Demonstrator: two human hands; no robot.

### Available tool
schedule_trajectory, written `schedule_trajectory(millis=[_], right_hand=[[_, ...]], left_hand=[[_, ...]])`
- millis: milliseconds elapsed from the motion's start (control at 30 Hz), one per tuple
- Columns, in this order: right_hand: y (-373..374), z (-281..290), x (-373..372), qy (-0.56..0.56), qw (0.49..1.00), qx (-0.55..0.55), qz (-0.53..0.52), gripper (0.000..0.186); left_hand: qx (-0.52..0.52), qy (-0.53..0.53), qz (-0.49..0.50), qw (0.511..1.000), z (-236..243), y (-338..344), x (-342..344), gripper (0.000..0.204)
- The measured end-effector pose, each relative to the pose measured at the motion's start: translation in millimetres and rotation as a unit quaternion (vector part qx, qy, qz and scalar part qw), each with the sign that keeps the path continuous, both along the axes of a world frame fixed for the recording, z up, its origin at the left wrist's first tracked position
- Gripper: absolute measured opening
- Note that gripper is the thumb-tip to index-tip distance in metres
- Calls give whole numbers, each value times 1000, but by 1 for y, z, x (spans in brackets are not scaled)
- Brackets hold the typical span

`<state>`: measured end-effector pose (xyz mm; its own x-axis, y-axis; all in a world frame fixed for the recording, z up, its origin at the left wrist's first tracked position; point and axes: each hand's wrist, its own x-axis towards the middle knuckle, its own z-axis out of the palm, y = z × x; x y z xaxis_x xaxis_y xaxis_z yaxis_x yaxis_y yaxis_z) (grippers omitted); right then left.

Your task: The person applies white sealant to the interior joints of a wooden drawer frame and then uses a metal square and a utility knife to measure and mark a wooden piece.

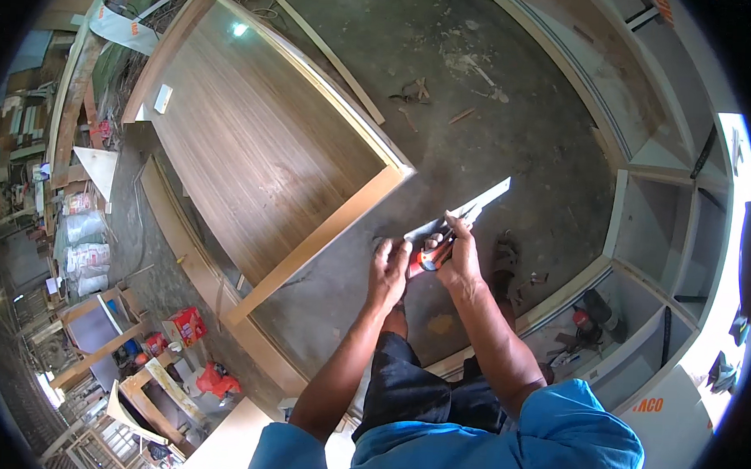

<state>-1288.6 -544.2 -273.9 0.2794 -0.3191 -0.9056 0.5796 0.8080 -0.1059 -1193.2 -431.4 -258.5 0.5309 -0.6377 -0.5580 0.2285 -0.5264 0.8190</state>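
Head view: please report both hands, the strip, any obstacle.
Right hand gripping red-handled tool. Left hand at near end of pale strip, grip unclear. Framed wooden panel ahead-left.

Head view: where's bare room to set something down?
Middle of the brown wood-grain panel, between its tan wooden end strip and small white block. Also grey concrete floor between the long white strip in the right hand and white open-fronted cabinets. Crowded: lower-left floor around the red plastic bag.
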Motion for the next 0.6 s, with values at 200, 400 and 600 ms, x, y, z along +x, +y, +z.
schedule_trajectory(millis=[200, 400, 600], right_hand=[[11, 54, -31, 124, 969, -107, 183, 18], [-40, 17, -42, 407, 508, -661, 373, 38], [-43, -34, -37, 205, 655, -382, 619, 45]], left_hand=[[-36, -107, 30, 993, -6, 1, 46, 29], [10, -207, -114, 972, -16, -18, 131, 47], [27, -217, -145, 965, -37, -55, 170, 46]])
